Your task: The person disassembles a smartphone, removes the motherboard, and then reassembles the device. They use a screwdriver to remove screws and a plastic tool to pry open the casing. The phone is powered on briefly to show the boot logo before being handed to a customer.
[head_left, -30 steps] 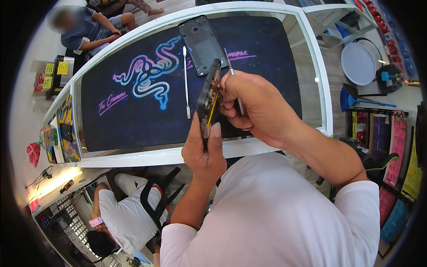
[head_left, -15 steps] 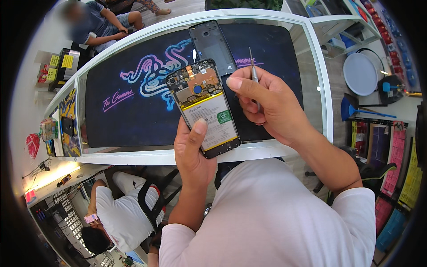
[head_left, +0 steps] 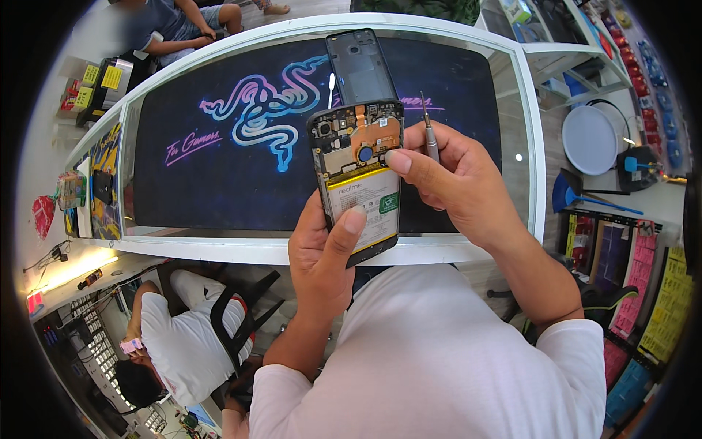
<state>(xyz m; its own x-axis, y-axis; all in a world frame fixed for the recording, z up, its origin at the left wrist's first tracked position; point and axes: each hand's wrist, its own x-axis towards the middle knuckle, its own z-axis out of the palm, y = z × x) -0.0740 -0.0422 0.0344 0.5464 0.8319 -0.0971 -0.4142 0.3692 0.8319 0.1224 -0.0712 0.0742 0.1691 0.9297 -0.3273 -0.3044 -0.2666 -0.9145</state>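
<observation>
My left hand (head_left: 319, 256) grips an opened smartphone (head_left: 338, 157) from its lower left side, thumb lying across the white battery (head_left: 371, 189). The phone's bare insides face up: circuit board at the top, a copper-coloured flex cable and a round dark blue disc (head_left: 365, 154). A small precision screwdriver (head_left: 431, 139) is held in my closed right hand (head_left: 464, 183), its thin tip pointing up and away. The right thumb is at the phone's right edge, beside the disc; whether its fingertips pinch a part there is hidden. Beyond the phone lies a dark back cover (head_left: 360, 69), partly overlapped by it.
A dark printed mat (head_left: 190, 190) covers the white-framed glass counter (head_left: 219, 246). A thin white-tipped tool (head_left: 331, 90) lies left of the cover. One person (head_left: 194, 322) sits at lower left, another (head_left: 175, 33) at far left. Shelves and a round grey lid (head_left: 590, 140) stand right.
The phone has shifted right and turned more upright. My right hand has come in, its thumb now at the phone's edge, with the screwdriver still in it.
</observation>
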